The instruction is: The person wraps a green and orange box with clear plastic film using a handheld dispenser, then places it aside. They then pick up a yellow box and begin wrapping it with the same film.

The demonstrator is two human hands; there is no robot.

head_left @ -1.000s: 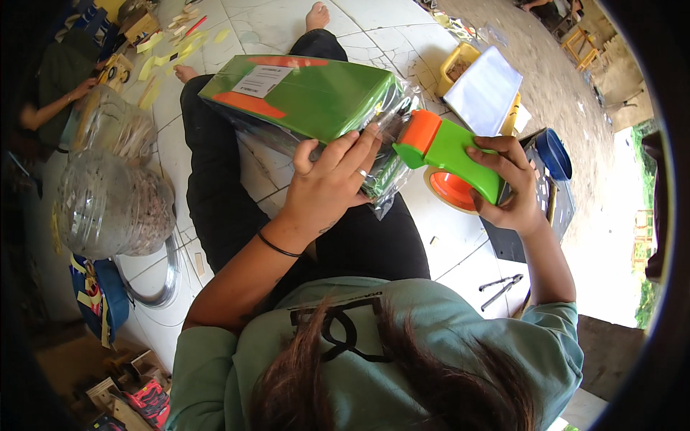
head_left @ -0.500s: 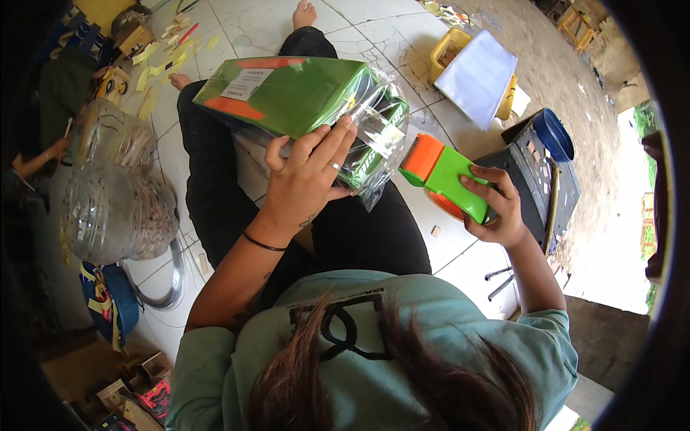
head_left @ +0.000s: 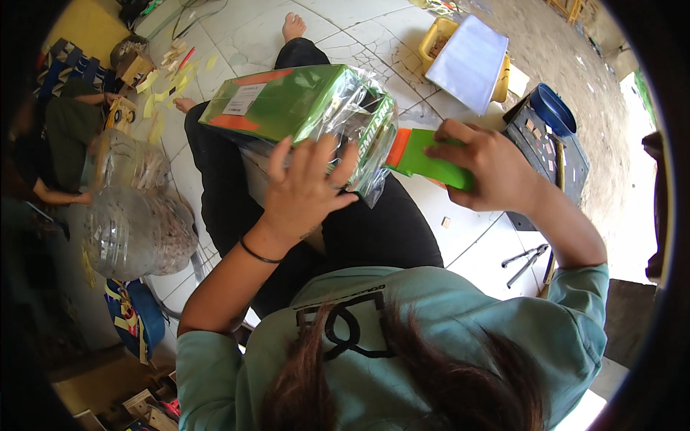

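Observation:
A green box with orange patches (head_left: 287, 100) and a white label rests across my legs, tilted, in clear plastic wrap (head_left: 370, 118) that bunches loosely at its right end. Against the near side of that end is my left hand (head_left: 305, 179), its fingers spread and slightly bent. My right hand (head_left: 489, 161) is closed round a green and orange tape dispenser (head_left: 431, 161). The dispenser's orange front end meets the wrap at the right end of the box. My right fingers hide part of its body.
Large clear plastic containers (head_left: 136, 230) stand at the left, near another person's arm (head_left: 61, 195). A yellow basket (head_left: 440, 36) with a pale sheet (head_left: 471, 65) lies at the far right. Beyond my right hand are a blue bowl (head_left: 553, 110), a dark box (head_left: 535, 147) and pliers (head_left: 525, 262).
My right hand has brought the tape dispenser left, up to the box's wrapped end, and turned over it. My left fingers have spread and slid slightly down off the wrap.

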